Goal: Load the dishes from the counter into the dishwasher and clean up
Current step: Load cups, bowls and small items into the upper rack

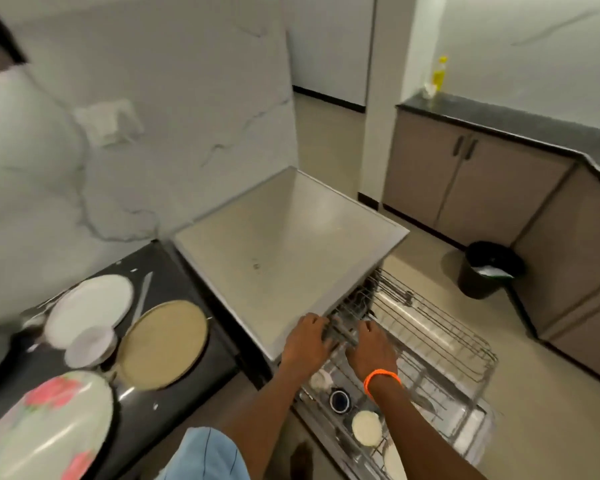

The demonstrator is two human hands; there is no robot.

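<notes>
The dishwasher stands open with its wire rack pulled out over the lowered door. My left hand and my right hand, an orange band on its wrist, both grip the rack's near-left wire edge, fingers curled over it. On the dark counter to the left lie a white plate, a small white bowl, a round tan plate, a flowered plate and a knife.
A black bin stands on the floor at the right by brown cabinets. A yellow bottle sits on the far counter. Round fittings show on the lowered door below my wrists. My knee in blue cloth is at the bottom.
</notes>
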